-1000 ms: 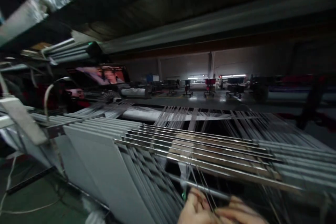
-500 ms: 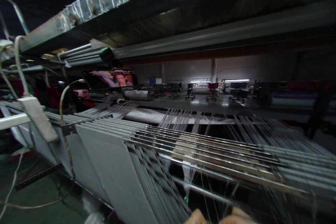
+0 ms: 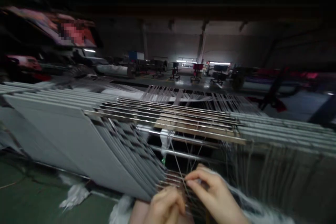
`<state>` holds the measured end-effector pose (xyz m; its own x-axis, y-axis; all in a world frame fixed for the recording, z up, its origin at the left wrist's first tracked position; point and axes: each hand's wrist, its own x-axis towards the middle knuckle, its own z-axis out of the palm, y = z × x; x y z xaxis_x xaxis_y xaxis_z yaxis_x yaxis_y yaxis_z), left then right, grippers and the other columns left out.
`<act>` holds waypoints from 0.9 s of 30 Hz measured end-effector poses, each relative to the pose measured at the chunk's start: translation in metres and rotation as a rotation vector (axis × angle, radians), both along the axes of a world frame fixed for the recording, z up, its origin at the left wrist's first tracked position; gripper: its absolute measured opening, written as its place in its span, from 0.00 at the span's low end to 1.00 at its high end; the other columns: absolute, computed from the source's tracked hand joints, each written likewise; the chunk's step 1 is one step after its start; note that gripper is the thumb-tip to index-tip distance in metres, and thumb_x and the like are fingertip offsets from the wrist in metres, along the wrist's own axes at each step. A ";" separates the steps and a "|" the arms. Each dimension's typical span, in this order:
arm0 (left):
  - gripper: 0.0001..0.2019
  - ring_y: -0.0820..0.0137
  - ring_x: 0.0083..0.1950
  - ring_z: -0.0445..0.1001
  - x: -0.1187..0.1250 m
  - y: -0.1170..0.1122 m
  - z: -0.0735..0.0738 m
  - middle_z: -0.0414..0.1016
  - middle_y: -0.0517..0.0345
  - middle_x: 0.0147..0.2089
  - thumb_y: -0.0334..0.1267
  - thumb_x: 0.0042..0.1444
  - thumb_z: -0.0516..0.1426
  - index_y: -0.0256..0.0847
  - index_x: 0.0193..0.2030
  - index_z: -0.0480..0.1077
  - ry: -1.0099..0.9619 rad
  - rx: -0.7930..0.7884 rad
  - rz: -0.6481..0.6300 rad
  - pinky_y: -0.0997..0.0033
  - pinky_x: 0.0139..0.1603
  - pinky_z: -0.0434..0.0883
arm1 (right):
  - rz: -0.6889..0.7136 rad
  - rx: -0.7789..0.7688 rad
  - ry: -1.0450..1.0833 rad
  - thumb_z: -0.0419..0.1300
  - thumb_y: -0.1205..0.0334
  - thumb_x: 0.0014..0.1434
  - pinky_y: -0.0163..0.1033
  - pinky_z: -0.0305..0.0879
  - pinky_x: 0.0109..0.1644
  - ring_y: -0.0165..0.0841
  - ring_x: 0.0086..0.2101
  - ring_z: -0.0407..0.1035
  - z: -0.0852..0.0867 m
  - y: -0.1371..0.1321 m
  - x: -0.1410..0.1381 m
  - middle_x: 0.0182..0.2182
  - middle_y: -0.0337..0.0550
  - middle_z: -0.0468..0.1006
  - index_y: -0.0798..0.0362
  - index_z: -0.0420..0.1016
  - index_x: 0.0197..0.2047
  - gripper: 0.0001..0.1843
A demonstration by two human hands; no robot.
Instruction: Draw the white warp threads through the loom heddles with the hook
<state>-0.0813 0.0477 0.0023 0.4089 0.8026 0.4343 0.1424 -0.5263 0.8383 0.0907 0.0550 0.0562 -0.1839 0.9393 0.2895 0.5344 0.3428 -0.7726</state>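
Observation:
Both my hands work at the lower front of a weaving loom. My left hand is curled closed just below a row of thin metal rods; what its fingers hold is hidden. My right hand pinches fine white threads that run up toward the metal bars of the frame. Grey sheets of packed heddles hang slanted to the left of my hands, and more hang to the right.
A white thread tuft with a green clip hangs above my hands. White rags lie on the green floor at lower left. Beyond the loom, a fabric roll, red carts and lit windows fill the dim hall.
The view has tilted downward, so the overhead beams have left the picture and both hands show fully. My right hand has risen and pinches the threads.

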 end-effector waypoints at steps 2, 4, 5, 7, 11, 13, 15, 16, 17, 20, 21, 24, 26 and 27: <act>0.11 0.69 0.31 0.70 -0.004 -0.007 0.003 0.70 0.58 0.28 0.31 0.60 0.47 0.42 0.28 0.66 -0.085 -0.068 0.037 0.71 0.34 0.67 | -0.034 -0.023 -0.001 0.58 0.69 0.57 0.35 0.65 0.39 0.34 0.33 0.71 0.001 -0.003 -0.001 0.28 0.40 0.76 0.52 0.78 0.31 0.08; 0.11 0.70 0.32 0.70 -0.004 -0.012 0.008 0.69 0.57 0.29 0.30 0.61 0.47 0.41 0.30 0.65 -0.131 -0.032 0.004 0.72 0.35 0.67 | -0.063 -0.014 -0.018 0.57 0.71 0.58 0.36 0.63 0.41 0.34 0.35 0.70 -0.001 -0.005 -0.001 0.29 0.40 0.75 0.52 0.77 0.33 0.08; 0.11 0.70 0.32 0.70 -0.003 -0.014 0.011 0.70 0.57 0.29 0.29 0.61 0.47 0.41 0.30 0.65 -0.117 0.019 -0.043 0.72 0.35 0.67 | -0.070 -0.010 -0.028 0.57 0.71 0.58 0.36 0.63 0.42 0.34 0.35 0.70 -0.002 -0.005 -0.001 0.30 0.40 0.75 0.52 0.77 0.33 0.08; 0.11 0.70 0.31 0.69 -0.001 -0.017 0.016 0.69 0.57 0.27 0.27 0.60 0.47 0.41 0.29 0.64 -0.097 0.130 -0.097 0.73 0.33 0.66 | -0.068 -0.010 -0.045 0.57 0.72 0.58 0.37 0.62 0.43 0.34 0.36 0.69 -0.003 -0.006 -0.002 0.32 0.40 0.75 0.51 0.77 0.34 0.09; 0.11 0.69 0.33 0.70 -0.003 -0.017 0.019 0.69 0.57 0.30 0.25 0.60 0.46 0.43 0.33 0.64 -0.111 0.131 0.012 0.69 0.36 0.68 | -0.022 -0.019 -0.027 0.57 0.72 0.58 0.37 0.62 0.45 0.34 0.37 0.69 0.001 -0.005 -0.004 0.32 0.40 0.76 0.50 0.79 0.37 0.10; 0.11 0.68 0.34 0.71 -0.001 -0.017 0.015 0.70 0.56 0.30 0.26 0.59 0.45 0.43 0.33 0.64 -0.081 0.205 -0.018 0.69 0.36 0.68 | 0.020 -0.041 0.005 0.57 0.72 0.58 0.34 0.63 0.41 0.31 0.35 0.69 0.004 -0.004 -0.005 0.32 0.39 0.75 0.49 0.79 0.37 0.11; 0.12 0.70 0.29 0.69 0.003 -0.017 0.010 0.70 0.57 0.26 0.27 0.59 0.44 0.43 0.29 0.63 -0.028 0.351 -0.038 0.71 0.31 0.68 | 0.053 -0.074 0.032 0.57 0.73 0.58 0.32 0.63 0.38 0.29 0.34 0.69 0.006 -0.002 -0.008 0.32 0.37 0.73 0.49 0.79 0.36 0.11; 0.13 0.70 0.27 0.69 0.004 -0.017 0.006 0.69 0.58 0.24 0.27 0.58 0.44 0.43 0.27 0.62 0.018 0.385 -0.013 0.72 0.29 0.67 | 0.052 -0.085 0.044 0.57 0.73 0.58 0.32 0.62 0.38 0.28 0.34 0.69 0.006 -0.002 -0.008 0.32 0.37 0.73 0.50 0.78 0.35 0.10; 0.13 0.71 0.27 0.69 0.004 -0.016 0.003 0.70 0.58 0.24 0.27 0.58 0.43 0.43 0.27 0.62 0.073 0.394 0.030 0.73 0.28 0.67 | 0.044 -0.094 0.057 0.58 0.73 0.57 0.31 0.62 0.39 0.28 0.34 0.69 0.006 -0.002 -0.008 0.32 0.36 0.73 0.50 0.78 0.34 0.10; 0.12 0.68 0.39 0.74 -0.010 -0.011 -0.011 0.76 0.53 0.37 0.25 0.58 0.45 0.41 0.39 0.67 0.296 0.353 0.187 0.71 0.39 0.71 | -0.052 -0.081 0.173 0.61 0.72 0.55 0.31 0.61 0.37 0.28 0.31 0.68 -0.001 -0.007 0.002 0.28 0.35 0.74 0.50 0.76 0.32 0.07; 0.13 0.66 0.47 0.73 -0.017 -0.009 -0.017 0.76 0.50 0.44 0.25 0.58 0.47 0.40 0.45 0.66 0.367 0.389 0.250 0.69 0.46 0.70 | -0.083 -0.053 0.266 0.62 0.70 0.55 0.31 0.61 0.35 0.27 0.30 0.67 -0.005 -0.011 0.007 0.28 0.34 0.73 0.50 0.76 0.32 0.06; 0.17 0.54 0.62 0.60 -0.038 -0.001 -0.038 0.69 0.44 0.57 0.30 0.56 0.52 0.34 0.54 0.65 0.642 0.592 0.408 0.58 0.56 0.63 | -0.084 0.035 0.691 0.61 0.61 0.59 0.29 0.61 0.30 0.25 0.26 0.65 -0.016 -0.026 0.025 0.26 0.33 0.71 0.46 0.76 0.36 0.02; 0.19 0.47 0.62 0.59 -0.040 0.001 -0.051 0.70 0.42 0.57 0.36 0.55 0.56 0.33 0.54 0.67 0.813 0.703 0.463 0.51 0.56 0.61 | -0.041 0.017 0.944 0.60 0.57 0.60 0.28 0.61 0.27 0.24 0.24 0.64 -0.021 -0.034 0.032 0.24 0.33 0.69 0.46 0.75 0.36 0.05; 0.20 0.47 0.59 0.62 -0.036 0.001 -0.055 0.72 0.43 0.56 0.39 0.54 0.56 0.34 0.53 0.68 0.863 0.741 0.476 0.50 0.55 0.61 | -0.036 -0.003 1.019 0.60 0.56 0.60 0.27 0.62 0.27 0.24 0.24 0.65 -0.023 -0.037 0.034 0.24 0.33 0.71 0.47 0.75 0.35 0.05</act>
